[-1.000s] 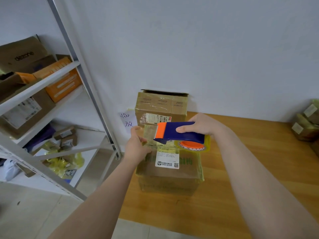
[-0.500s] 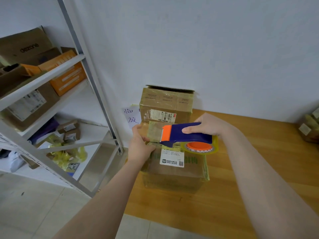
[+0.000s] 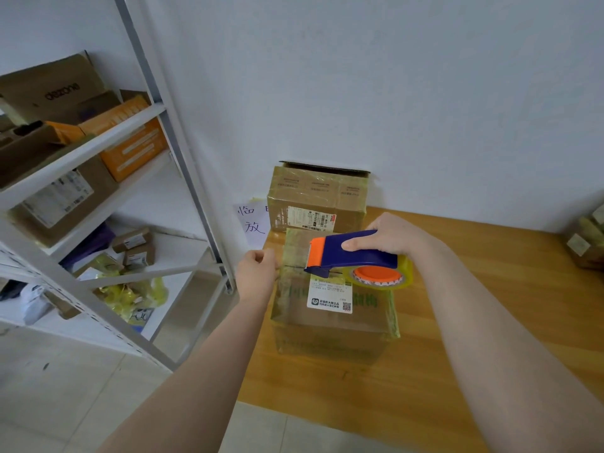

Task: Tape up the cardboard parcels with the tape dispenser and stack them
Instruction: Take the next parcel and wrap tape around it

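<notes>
Slides the left hand [image 3: 256, 273] a touch outward compared with a second ago, to the left rim of the front parcel [image 3: 330, 328] at centre frame, while leaving the tape dispenser [image 3: 349, 253] almost where it was, just above the far left part of that parcel's top. Appears to pinch in the curled left fingers the free end of a yellowish tape strip [image 3: 295, 246] drawn from the dispenser's orange head. Wraps the right hand [image 3: 392, 237] round the blue handle, with the tape roll [image 3: 403, 273] below it. Has the front parcel sitting on the wooden tabletop [image 3: 490, 315], just before a rear parcel [image 3: 313, 197] standing against the wall, back flap raised. Looks mid-strip on the front parcel: glossy film already over much of both, yet a seam showing bare beside the dispenser's nose. Leaves, by this reading, the laying and cutting of this strip and all the stacking, with neither parcel set on another. Shows also small parcels [image 3: 586, 246] at right edge, a shelf rack [image 3: 192, 191] at left, a handwritten note [image 3: 250, 220] on the wall.
</notes>
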